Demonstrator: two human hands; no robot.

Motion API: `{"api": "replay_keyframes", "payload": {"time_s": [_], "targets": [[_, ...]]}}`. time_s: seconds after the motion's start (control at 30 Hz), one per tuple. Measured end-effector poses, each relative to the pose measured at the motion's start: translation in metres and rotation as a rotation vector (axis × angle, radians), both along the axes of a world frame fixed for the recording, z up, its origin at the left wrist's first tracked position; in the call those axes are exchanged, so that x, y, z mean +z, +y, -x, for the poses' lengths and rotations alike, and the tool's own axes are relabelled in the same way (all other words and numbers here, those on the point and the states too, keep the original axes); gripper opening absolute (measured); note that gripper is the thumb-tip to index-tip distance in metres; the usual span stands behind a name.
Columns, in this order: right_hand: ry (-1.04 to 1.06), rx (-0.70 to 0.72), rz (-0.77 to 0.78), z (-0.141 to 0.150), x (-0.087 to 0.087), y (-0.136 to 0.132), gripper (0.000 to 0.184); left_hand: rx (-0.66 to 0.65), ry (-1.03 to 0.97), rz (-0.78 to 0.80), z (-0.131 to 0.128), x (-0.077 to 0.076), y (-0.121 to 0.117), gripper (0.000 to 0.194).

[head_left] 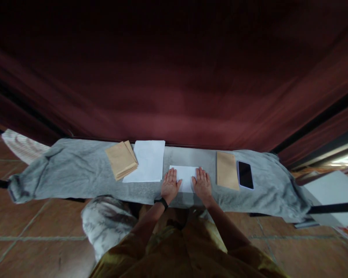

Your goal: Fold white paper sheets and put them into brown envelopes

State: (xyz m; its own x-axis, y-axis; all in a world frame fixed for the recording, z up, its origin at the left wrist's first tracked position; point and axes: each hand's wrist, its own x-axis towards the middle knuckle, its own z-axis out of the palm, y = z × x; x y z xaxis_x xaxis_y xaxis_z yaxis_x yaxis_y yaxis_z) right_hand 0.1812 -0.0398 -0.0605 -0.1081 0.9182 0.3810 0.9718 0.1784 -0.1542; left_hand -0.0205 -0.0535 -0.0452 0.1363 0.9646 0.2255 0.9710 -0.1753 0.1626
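Note:
A small white sheet of paper (186, 179), which may be folded, lies on the grey cloth in front of me. My left hand (170, 186) rests flat on its left edge, fingers stretched forward, with a dark band on the wrist. On the right edge of the paper my right hand (202, 184) lies flat too, its thumb pointing inward. Left of my hands is a stack of larger white sheets (149, 160), with several brown envelopes (121, 159) partly overlapping it. A single brown envelope (227, 170) lies to the right of my right hand.
A phone (245, 175) with a dark screen lies beside the right-hand envelope. The grey cloth (78, 170) covers a long narrow surface, wrinkled at both ends. Behind it rises a dark red panel (174, 100). At the far right, a white board-like object (333, 193) stands near a black bar.

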Motion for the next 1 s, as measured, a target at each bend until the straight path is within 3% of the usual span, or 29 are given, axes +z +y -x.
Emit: {"api": "replay_keyframes", "payload": {"time_s": [0.27, 0.53, 0.63, 1.0], "targets": [[-0.017, -0.004, 0.001, 0.000, 0.001, 0.000, 0.058, 0.035, -0.018, -0.008, 0.006, 0.000, -0.008, 0.063], [-0.069, 0.006, 0.070, -0.001, 0.004, -0.001, 0.057, -0.140, -0.066, 0.004, -0.052, 0.001, 0.002, 0.057], [-0.076, 0.007, 0.064, -0.001, 0.002, -0.001, 0.056, -0.147, -0.067, 0.015, -0.060, 0.000, 0.009, 0.059], [0.004, 0.003, 0.016, -0.001, -0.001, 0.001, 0.058, 0.010, -0.041, 0.056, -0.011, 0.000, 0.025, 0.061]]}}
